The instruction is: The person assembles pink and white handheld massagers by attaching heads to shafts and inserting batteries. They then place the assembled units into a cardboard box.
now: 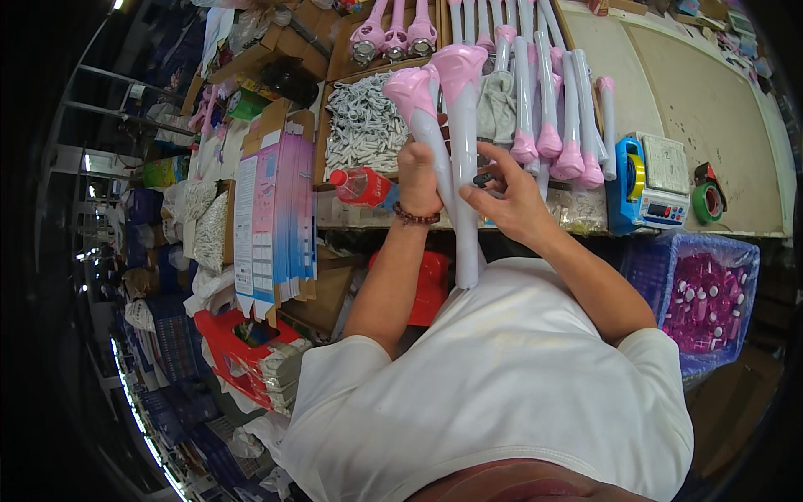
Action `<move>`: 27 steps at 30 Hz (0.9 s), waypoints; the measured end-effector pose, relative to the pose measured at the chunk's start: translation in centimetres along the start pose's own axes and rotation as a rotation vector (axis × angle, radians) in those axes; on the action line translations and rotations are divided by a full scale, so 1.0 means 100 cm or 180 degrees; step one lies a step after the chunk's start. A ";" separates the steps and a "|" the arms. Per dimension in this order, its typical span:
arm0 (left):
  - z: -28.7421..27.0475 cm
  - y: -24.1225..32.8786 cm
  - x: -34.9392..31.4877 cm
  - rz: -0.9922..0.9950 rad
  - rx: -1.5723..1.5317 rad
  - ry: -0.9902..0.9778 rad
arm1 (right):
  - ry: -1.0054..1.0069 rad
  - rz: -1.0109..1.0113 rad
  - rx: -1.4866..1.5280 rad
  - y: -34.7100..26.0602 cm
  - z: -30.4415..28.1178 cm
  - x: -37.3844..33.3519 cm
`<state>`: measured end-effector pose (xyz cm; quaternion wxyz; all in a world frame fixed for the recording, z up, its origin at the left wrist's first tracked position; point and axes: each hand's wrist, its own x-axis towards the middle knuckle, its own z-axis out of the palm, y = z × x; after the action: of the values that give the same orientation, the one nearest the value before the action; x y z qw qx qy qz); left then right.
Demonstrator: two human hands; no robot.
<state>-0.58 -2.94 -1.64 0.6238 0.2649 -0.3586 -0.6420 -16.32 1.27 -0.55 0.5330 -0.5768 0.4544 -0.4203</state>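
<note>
White shirt (pixel 502 376) closest; left hand (pixel 418 180) grips one pink-topped tube (pixel 427 130), long axis crossing surface's (pixel 615 58) near edge; right hand (pixel 514 197) pinches black piece (pixel 482 180) beside twin tube (pixel 465 230).

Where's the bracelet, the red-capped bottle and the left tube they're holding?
Bracelet (pixel 416 219), head view: its beads.
Red-capped bottle (pixel 366 187), head view: its red label.
Left tube (pixel 429 131), head view: its white shaft.

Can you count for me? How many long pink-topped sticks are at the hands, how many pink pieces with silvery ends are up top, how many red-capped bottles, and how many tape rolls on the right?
Long pink-topped sticks: 2
Pink pieces with silvery ends: 3
Red-capped bottle: 1
Yellow tape roll and green tape roll: 2
Total: 8
</note>
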 end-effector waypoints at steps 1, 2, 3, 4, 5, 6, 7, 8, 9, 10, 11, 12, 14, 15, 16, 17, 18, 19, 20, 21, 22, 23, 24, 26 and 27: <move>-0.004 0.000 0.001 0.0134 0.0233 -0.0253 | -0.0019 0.0020 -0.0118 -0.001 0.000 0.000; -0.006 0.001 0.001 -0.0010 0.0369 -0.0244 | -0.0062 -0.0015 -0.0216 -0.003 -0.001 0.001; -0.005 0.003 0.002 -0.0163 0.0507 -0.0241 | -0.0094 -0.0048 -0.0310 -0.006 -0.003 0.002; -0.004 0.005 0.002 -0.0316 0.0645 -0.0239 | -0.0126 -0.0081 -0.0405 -0.008 -0.004 0.004; -0.003 0.006 0.002 -0.0339 0.0514 -0.0243 | -0.0138 -0.0140 -0.0441 -0.007 -0.005 0.005; -0.002 0.006 0.002 -0.0364 0.0387 -0.0250 | -0.0147 -0.0200 -0.0475 -0.004 -0.005 0.006; -0.001 0.007 0.002 -0.0389 0.0260 -0.0257 | -0.0156 -0.0260 -0.0508 -0.003 -0.006 0.007; -0.001 0.006 0.002 -0.0347 0.0293 -0.0227 | -0.0088 -0.0356 -0.0687 -0.003 -0.008 0.008; 0.000 0.005 0.003 -0.0302 0.0324 -0.0191 | -0.0026 -0.0452 -0.0867 -0.003 -0.009 0.009; 0.000 0.004 0.003 -0.0257 0.0355 -0.0156 | 0.0037 -0.0547 -0.1047 -0.004 -0.010 0.010; 0.001 0.005 0.003 -0.0285 0.0301 -0.0123 | 0.0098 -0.0553 -0.1341 -0.008 -0.014 0.012; 0.004 0.008 0.002 -0.0313 0.0250 -0.0087 | 0.0155 -0.0557 -0.1633 -0.017 -0.018 0.014; 0.002 0.006 0.001 -0.0291 0.0273 0.0013 | 0.0320 -0.0725 -0.2032 -0.030 -0.024 0.019; -0.002 0.001 0.002 -0.0233 0.0353 0.0080 | 0.0423 -0.0896 -0.2137 -0.036 -0.023 0.025; -0.005 -0.004 0.004 -0.0176 0.0435 0.0123 | 0.0548 -0.1070 -0.2246 -0.043 -0.023 0.031; -0.010 -0.007 0.007 -0.0118 0.0684 0.0149 | 0.0588 -0.1214 -0.2454 -0.048 -0.024 0.038; -0.015 -0.011 0.010 -0.0059 0.0935 0.0175 | 0.0529 -0.1199 -0.2594 -0.055 -0.025 0.042; -0.018 -0.012 0.012 0.0006 0.1181 0.0202 | 0.0462 -0.1186 -0.2737 -0.063 -0.024 0.046; -0.019 -0.013 0.012 0.0043 0.1184 0.0236 | 0.0392 -0.1172 -0.2878 -0.068 -0.023 0.050; -0.016 -0.013 0.013 0.0075 0.1182 0.0258 | 0.0498 -0.1245 -0.2974 -0.067 -0.021 0.054; -0.012 -0.012 0.013 0.0053 0.1195 0.0283 | 0.0484 -0.1241 -0.2978 -0.069 -0.020 0.056; -0.007 -0.010 0.013 0.0033 0.1208 0.0306 | 0.0468 -0.1238 -0.2981 -0.072 -0.020 0.059; -0.002 -0.008 0.011 0.0116 0.1290 0.0338 | 0.0438 -0.1242 -0.2980 -0.076 -0.020 0.061; 0.005 -0.005 0.008 0.0285 0.1453 0.0402 | 0.0424 -0.1270 -0.3005 -0.081 -0.019 0.062; 0.008 -0.003 0.007 0.0264 0.1377 0.0443 | 0.0409 -0.1293 -0.3019 -0.084 -0.019 0.063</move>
<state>-1.47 -3.52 -1.31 0.6016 0.4211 -0.4545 -0.5042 -16.01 -5.09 8.02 0.0918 -0.8045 0.5057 -0.2977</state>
